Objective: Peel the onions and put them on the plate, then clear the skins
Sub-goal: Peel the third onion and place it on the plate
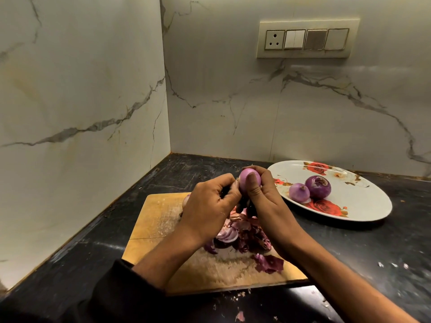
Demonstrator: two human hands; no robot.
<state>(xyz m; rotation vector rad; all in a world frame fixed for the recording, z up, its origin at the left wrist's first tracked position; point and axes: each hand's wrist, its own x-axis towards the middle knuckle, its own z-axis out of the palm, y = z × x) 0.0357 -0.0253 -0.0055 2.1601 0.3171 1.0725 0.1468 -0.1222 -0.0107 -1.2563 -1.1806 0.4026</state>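
A small purple onion [245,179] is held up above the wooden cutting board [158,220]. My right hand [263,197] grips it, thumb pressed on its front. My left hand [210,201] is curled beside it, fingertips pinching at the onion's left side, where something dark shows between the hands. A heap of purple onion skins [247,234] lies on the board under my hands. Another onion [185,200] peeks out behind my left hand. Two peeled onions, a small one [299,192] and a larger one [318,186], sit on the white rose-patterned plate [363,201] to the right.
The board lies on a dark stone counter [384,248] in a corner of marble-look walls. Loose skin scraps [240,315] lie on the counter near the front edge and at the right. A switch panel [307,39] is on the back wall.
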